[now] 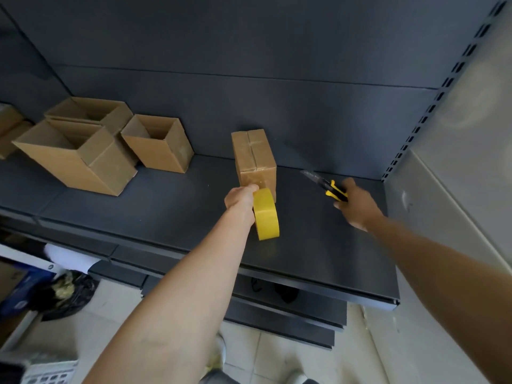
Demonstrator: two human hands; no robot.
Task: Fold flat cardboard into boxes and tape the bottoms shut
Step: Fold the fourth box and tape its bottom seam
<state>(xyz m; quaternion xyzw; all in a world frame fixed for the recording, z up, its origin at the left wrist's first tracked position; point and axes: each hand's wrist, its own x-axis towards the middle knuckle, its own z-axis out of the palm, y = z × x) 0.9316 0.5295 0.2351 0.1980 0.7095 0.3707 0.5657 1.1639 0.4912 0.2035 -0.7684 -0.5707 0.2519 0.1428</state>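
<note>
A dark grey metal shelf [166, 217] spreads under the left hand [239, 199] and the right hand [357, 206], and its matching back panel [249, 51] rises beyond them. Past the right hand, a slotted upright [432, 106] climbs beside a pale grey wall [471, 176]. Below both hands, lower shelves [277, 317] step out over a light tiled floor [110, 309]. Down and outward from the left hand lies what may be a black bag [69, 292], blurred. The light is soft and even.
</note>
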